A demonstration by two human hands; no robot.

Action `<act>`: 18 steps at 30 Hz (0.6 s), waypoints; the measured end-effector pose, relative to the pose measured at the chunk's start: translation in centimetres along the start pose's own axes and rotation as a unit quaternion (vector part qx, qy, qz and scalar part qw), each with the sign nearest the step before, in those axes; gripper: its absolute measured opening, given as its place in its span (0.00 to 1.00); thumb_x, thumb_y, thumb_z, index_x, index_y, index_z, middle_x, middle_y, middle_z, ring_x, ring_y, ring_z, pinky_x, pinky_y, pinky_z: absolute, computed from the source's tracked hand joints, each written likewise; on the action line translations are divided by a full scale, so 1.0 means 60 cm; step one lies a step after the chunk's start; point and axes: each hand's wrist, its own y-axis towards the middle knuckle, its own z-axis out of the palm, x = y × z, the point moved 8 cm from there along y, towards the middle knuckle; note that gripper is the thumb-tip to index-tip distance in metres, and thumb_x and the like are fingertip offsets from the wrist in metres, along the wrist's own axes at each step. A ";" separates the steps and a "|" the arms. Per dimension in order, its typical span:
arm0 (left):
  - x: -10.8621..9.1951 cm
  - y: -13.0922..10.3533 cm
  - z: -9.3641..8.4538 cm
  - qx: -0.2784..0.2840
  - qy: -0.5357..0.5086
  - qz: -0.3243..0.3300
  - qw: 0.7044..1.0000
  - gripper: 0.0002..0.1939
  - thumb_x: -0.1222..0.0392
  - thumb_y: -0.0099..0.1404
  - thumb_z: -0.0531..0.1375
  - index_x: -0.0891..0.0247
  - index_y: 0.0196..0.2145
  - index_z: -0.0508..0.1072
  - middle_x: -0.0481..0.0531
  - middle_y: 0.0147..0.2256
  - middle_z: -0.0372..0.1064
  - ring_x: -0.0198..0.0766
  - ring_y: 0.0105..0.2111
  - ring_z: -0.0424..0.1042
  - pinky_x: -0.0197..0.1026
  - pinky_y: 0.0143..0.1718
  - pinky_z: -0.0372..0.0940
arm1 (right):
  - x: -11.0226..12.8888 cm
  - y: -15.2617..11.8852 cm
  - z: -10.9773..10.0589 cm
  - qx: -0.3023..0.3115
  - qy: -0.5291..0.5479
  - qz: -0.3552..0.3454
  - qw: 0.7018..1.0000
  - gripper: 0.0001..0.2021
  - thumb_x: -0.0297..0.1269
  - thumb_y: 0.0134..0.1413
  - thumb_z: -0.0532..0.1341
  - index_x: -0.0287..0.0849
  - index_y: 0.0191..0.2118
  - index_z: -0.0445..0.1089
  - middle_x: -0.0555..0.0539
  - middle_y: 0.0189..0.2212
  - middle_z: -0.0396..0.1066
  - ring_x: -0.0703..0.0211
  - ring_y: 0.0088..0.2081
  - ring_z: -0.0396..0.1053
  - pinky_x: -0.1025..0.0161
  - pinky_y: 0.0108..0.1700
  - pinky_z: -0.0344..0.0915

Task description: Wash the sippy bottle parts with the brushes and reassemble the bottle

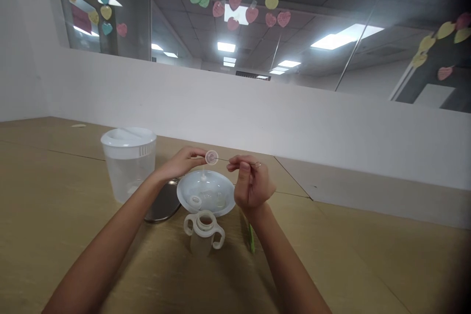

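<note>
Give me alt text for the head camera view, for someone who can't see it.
A person's left hand holds a small round translucent piece near a pale bowl, while the right hand holds a thin rod up to it. An open two-handled bottle stands nearer the camera; a lidded bucket stands left.

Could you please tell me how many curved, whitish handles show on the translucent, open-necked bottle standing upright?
2: one whitish, curved plastic handle on the left side of the translucent bottle as pictured, the other handle on its right side. None appear hidden.
</note>
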 end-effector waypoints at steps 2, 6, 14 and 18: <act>-0.007 -0.001 -0.002 -0.007 0.015 0.011 1.000 0.17 0.50 0.58 0.57 0.64 0.39 0.77 0.53 0.40 0.74 0.45 0.44 0.69 0.45 0.49 0.60 | -0.003 -0.002 0.008 0.017 0.006 0.014 1.000 0.09 0.28 0.59 0.51 0.44 0.44 0.62 0.48 0.30 0.71 0.64 0.27 0.72 0.65 0.29 0.69; -0.021 -0.007 -0.007 -0.022 0.068 0.006 0.997 0.15 0.54 0.59 0.57 0.62 0.39 0.77 0.53 0.41 0.74 0.44 0.43 0.70 0.42 0.46 0.61 | -0.016 -0.007 0.019 0.031 0.021 0.051 0.998 0.07 0.29 0.60 0.50 0.43 0.41 0.63 0.48 0.29 0.72 0.64 0.27 0.71 0.65 0.31 0.70; -0.036 -0.012 0.014 0.019 0.113 0.032 0.993 0.13 0.57 0.60 0.55 0.61 0.37 0.78 0.49 0.37 0.75 0.42 0.38 0.70 0.39 0.41 0.62 | -0.047 -0.020 0.052 0.074 0.059 0.142 0.985 0.07 0.29 0.59 0.51 0.42 0.36 0.66 0.47 0.33 0.72 0.62 0.32 0.70 0.64 0.34 0.68; -0.040 -0.013 0.003 -0.011 0.098 0.033 0.995 0.15 0.56 0.61 0.55 0.63 0.39 0.77 0.51 0.38 0.75 0.43 0.40 0.70 0.38 0.42 0.62 | -0.032 -0.017 0.060 0.095 0.013 0.090 0.991 0.08 0.27 0.56 0.53 0.42 0.33 0.68 0.44 0.37 0.70 0.57 0.43 0.67 0.58 0.43 0.65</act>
